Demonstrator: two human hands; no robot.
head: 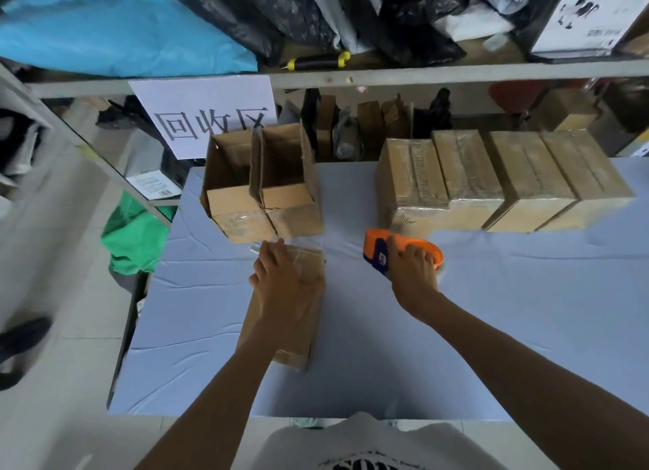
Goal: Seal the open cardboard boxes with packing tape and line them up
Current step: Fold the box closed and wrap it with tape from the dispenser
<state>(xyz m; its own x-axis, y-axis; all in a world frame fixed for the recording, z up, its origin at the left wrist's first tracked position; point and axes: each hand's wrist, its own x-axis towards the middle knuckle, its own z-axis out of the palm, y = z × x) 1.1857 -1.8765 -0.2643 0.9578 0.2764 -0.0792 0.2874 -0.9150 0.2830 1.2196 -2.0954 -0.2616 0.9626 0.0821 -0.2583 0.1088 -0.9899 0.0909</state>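
Note:
A closed cardboard box [309, 343] lies on the table in front of me, with clear tape over its top. My left hand [281, 280] rests flat on its far end, fingers fairly straight. To the right, my right hand [412, 269] grips an orange and blue tape dispenser [377, 251] that sits low over the tablecloth, apart from the box. Two open boxes [261, 185] stand side by side at the far left of the table. A row of several taped boxes [498, 178] stands at the far right.
The table [491, 311] has a pale blue cloth. Behind it a metal shelf [421, 72] holds black bags, a blue sheet and a white paper sign [207, 114]. A green bag [137, 230] lies on the floor left of the table.

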